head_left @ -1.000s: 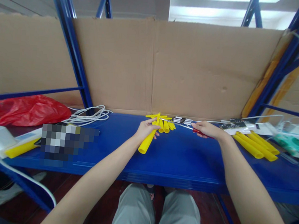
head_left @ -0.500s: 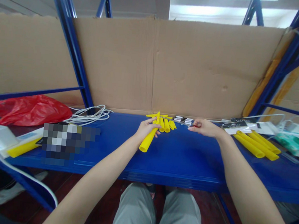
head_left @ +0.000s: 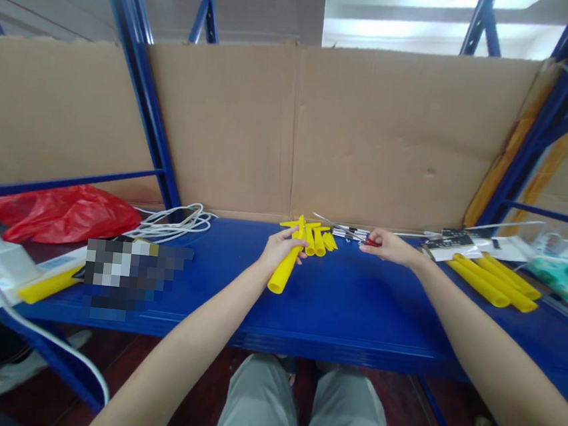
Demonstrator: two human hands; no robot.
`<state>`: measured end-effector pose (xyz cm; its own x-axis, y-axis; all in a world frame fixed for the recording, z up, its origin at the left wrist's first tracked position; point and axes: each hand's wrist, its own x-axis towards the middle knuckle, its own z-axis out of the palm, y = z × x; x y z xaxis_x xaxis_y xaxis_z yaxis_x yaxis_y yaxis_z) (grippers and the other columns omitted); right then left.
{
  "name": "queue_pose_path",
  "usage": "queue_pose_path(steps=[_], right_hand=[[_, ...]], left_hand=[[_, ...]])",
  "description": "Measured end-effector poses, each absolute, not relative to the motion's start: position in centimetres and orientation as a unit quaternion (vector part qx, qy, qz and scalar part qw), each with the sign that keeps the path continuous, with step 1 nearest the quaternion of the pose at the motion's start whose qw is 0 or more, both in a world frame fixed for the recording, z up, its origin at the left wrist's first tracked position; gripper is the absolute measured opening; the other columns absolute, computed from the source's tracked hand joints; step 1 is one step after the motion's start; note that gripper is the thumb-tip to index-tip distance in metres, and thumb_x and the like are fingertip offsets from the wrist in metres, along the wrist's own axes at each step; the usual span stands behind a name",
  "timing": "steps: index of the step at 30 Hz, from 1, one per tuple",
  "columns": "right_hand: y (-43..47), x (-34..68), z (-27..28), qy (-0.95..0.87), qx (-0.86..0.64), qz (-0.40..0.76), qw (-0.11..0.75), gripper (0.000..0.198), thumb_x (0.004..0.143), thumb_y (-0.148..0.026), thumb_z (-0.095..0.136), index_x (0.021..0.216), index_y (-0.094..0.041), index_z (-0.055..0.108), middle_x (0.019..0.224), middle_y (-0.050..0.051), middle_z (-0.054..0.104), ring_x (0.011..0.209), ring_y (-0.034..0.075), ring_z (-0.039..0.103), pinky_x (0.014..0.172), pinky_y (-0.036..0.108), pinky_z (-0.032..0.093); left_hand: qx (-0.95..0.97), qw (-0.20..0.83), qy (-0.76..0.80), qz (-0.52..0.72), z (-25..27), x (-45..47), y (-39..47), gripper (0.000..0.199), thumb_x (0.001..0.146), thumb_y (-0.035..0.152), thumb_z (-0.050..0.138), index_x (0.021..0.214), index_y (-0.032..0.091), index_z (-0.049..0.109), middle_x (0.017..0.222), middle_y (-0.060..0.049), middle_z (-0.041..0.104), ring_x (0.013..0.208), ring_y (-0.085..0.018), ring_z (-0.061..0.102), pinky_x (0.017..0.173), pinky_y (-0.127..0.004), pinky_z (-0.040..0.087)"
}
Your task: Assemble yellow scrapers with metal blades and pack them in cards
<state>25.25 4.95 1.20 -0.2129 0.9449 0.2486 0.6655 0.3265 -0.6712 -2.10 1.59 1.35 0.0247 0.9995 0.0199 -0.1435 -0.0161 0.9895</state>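
with our left grip (head_left: 275, 246) we held a yellow tube (head_left: 285, 269), its open end toward us; our right grip (head_left: 386, 245) held a red-handled tool (head_left: 372, 242) whose metal shaft (head_left: 332, 223) pointed left. on our left, a red bag (head_left: 70, 214) and white cables (head_left: 182, 224) lay on the blue bench (head_left: 350, 300).

Compared with one second earlier, the right hand (head_left: 387, 245) holds the red-handled tool (head_left: 373, 242) at a steeper tilt, its metal tip, previously at the yellow tube (head_left: 283, 274) in the left hand (head_left: 279, 247), now raised just right of the tube's far end.
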Motion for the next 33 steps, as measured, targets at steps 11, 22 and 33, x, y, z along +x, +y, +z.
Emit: queue_pose_path(steps=[11,22,33], right_hand=[[4.1,26.1,0.3,-0.757,-0.459,0.217,0.410,0.048,0.052,-0.057,0.074,0.067,-0.023,0.044,0.067,0.001,0.060,0.063,0.018,0.057,0.063,0.034,0.048],[4.1,26.4,0.1,-0.777,-0.456,0.212,0.378,0.047,0.053,-0.056,0.073,0.065,-0.023,0.043,0.065,0.000,0.058,0.062,0.017,0.056,0.061,0.033,0.046],[4.3,26.5,-0.1,-0.776,-0.464,0.213,0.371,0.051,0.051,-0.061,0.072,0.066,-0.023,0.042,0.065,0.000,0.058,0.062,0.017,0.055,0.061,0.032,0.045]], left_hand=[[0.484,0.527,0.455,0.529,1.6,-2.0,1.1,0.069,0.072,-0.001,0.062,0.137,0.012,0.045,0.060,0.000,0.065,0.042,-0.010,0.056,0.040,-0.019,0.044],[0.486,0.530,0.455,0.525,1.9,-1.8,0.9,0.069,0.073,-0.003,0.060,0.138,0.011,0.043,0.060,-0.001,0.065,0.041,-0.010,0.056,0.040,-0.020,0.044],[0.500,0.529,0.452,0.515,1.7,-1.7,0.8,0.071,0.072,-0.001,0.063,0.139,0.012,0.042,0.059,-0.001,0.065,0.042,-0.011,0.057,0.040,-0.020,0.043]])
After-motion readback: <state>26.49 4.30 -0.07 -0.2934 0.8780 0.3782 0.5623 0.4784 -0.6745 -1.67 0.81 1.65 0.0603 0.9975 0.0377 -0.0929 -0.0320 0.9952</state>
